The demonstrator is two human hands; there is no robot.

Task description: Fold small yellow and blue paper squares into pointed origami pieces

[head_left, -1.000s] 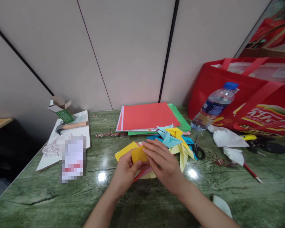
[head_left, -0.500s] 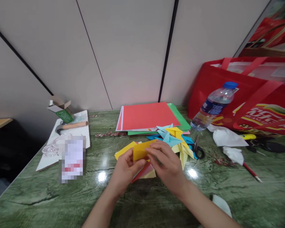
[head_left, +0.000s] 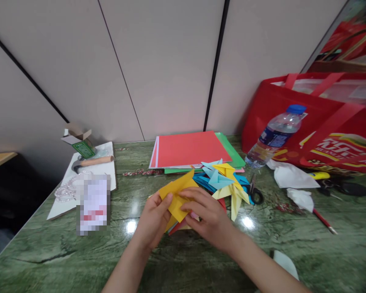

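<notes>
A yellow sheet of paper (head_left: 178, 187), creased and partly folded, is held up between my two hands above the table. My left hand (head_left: 156, 217) pinches its left side, thumb on top. On the right side, my right hand (head_left: 205, 211) has its curled fingers on the paper. Below them lie red and pale paper pieces (head_left: 178, 228), mostly covered by the hands. Just beyond my right hand is a pile of folded paper shapes (head_left: 222, 181) in light blue, blue and yellow. Black-handled scissors (head_left: 256, 195) rest at the pile's right edge.
Coloured paper sheets (head_left: 192, 148) are stacked by the wall. To the right stand a water bottle (head_left: 274, 136) and a red bag (head_left: 323, 122), with tissues (head_left: 293, 175) and a red pencil (head_left: 325, 221) in front. A hammer (head_left: 93, 161), green box (head_left: 83, 147) and beads (head_left: 68, 189) lie left.
The yellow paper has turned from a narrow folded strip to a tilted, more opened shape facing me. Both hands have shifted their grip and moved slightly lower.
</notes>
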